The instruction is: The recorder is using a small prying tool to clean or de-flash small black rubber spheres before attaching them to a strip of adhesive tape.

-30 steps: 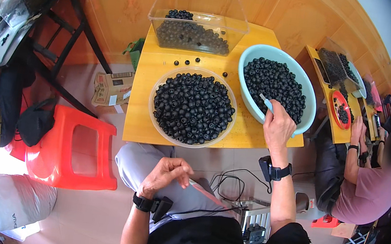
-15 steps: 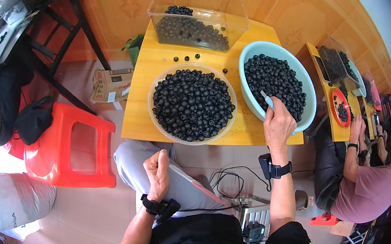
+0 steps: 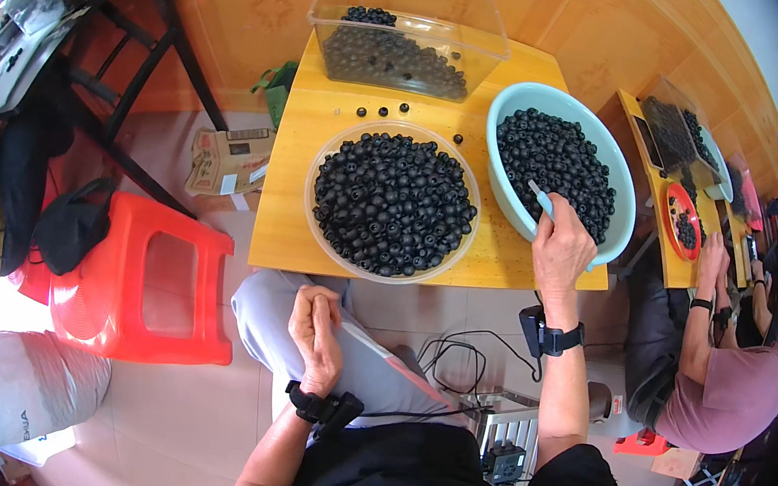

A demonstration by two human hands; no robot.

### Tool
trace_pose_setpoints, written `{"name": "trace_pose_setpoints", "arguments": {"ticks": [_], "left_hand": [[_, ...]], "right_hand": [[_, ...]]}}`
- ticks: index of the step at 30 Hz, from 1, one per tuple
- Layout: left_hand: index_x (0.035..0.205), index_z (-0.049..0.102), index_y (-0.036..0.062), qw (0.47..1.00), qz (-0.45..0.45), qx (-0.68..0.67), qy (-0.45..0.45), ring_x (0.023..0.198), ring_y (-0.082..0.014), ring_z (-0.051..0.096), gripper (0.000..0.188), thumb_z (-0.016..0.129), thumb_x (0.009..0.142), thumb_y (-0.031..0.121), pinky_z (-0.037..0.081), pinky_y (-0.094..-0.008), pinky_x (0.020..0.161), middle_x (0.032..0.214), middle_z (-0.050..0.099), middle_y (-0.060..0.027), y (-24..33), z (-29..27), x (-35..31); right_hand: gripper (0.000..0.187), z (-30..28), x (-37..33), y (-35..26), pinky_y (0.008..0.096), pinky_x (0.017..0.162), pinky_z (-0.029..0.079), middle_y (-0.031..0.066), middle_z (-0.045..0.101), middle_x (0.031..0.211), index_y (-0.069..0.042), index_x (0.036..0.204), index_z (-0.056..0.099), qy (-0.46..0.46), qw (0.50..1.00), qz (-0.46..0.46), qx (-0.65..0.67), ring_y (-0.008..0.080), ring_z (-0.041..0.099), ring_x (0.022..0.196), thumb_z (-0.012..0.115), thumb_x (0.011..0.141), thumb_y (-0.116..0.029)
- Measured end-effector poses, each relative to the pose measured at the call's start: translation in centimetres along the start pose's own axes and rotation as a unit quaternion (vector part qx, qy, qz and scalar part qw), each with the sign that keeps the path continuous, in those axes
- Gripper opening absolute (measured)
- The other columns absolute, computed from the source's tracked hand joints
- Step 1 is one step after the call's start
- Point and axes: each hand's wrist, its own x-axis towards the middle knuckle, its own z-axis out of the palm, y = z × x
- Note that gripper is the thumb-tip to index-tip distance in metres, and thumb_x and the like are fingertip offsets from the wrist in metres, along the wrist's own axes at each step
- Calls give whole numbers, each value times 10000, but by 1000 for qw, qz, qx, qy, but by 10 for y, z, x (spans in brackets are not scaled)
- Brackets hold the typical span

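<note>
My right hand (image 3: 563, 254) is closed on a slim tool with a light blue handle (image 3: 544, 201), over the near side of a pale blue basin (image 3: 626, 193). The tool's pale tip points to the far left, above the black beads (image 3: 548, 156) in the basin. Over my lap, my left hand (image 3: 316, 338) is closed with its fingers curled in; whatever may be inside is hidden. In front of it on the table, a round clear tray (image 3: 310, 221) is heaped with black, holed beads (image 3: 395, 206).
A clear rectangular box (image 3: 483, 51) of black beads stands at the back of the yellow table (image 3: 303, 110); several loose beads lie before it. A red stool (image 3: 121, 284) is at left. Black cables (image 3: 468, 351) hang below. At right, another person (image 3: 719, 393) sits at another table.
The view has shifted slightly, so the table appears farther right and higher. My left hand has turned, its thumb no longer sticking up. The right hand keeps its hold on the tool.
</note>
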Motion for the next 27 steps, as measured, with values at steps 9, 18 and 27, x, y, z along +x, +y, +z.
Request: {"name": "trace_pose_setpoints", "arguments": {"ticks": [9, 18, 27], "left_hand": [[579, 409, 17, 990, 120, 62, -34, 513, -118, 419, 157, 422, 648, -123, 322, -231, 485, 572, 443, -42, -6, -9, -3], [553, 336, 49, 993, 86, 48, -60, 512, -76, 335, 223, 407, 696, -106, 235, -217, 476, 532, 369, 6, -10, -11, -3], [553, 338, 54, 994, 62, 36, -83, 525, -69, 323, 228, 400, 703, -108, 227, -214, 483, 540, 361, 14, -11, -9, -1]], "right_hand": [[164, 0, 1, 0, 379, 533, 491, 102, 628, 720, -62, 909, 626, 0, 1000, 1, -3, 279, 628, 609, 577, 761, -13], [162, 1, 0, -1, 375, 530, 493, 107, 640, 733, -54, 906, 629, -2, 1000, 4, 1, 279, 631, 608, 579, 760, -4], [167, 0, 0, 0, 366, 542, 503, 109, 648, 736, -49, 910, 633, -4, 1000, 5, -8, 281, 637, 616, 587, 754, -6]]}}
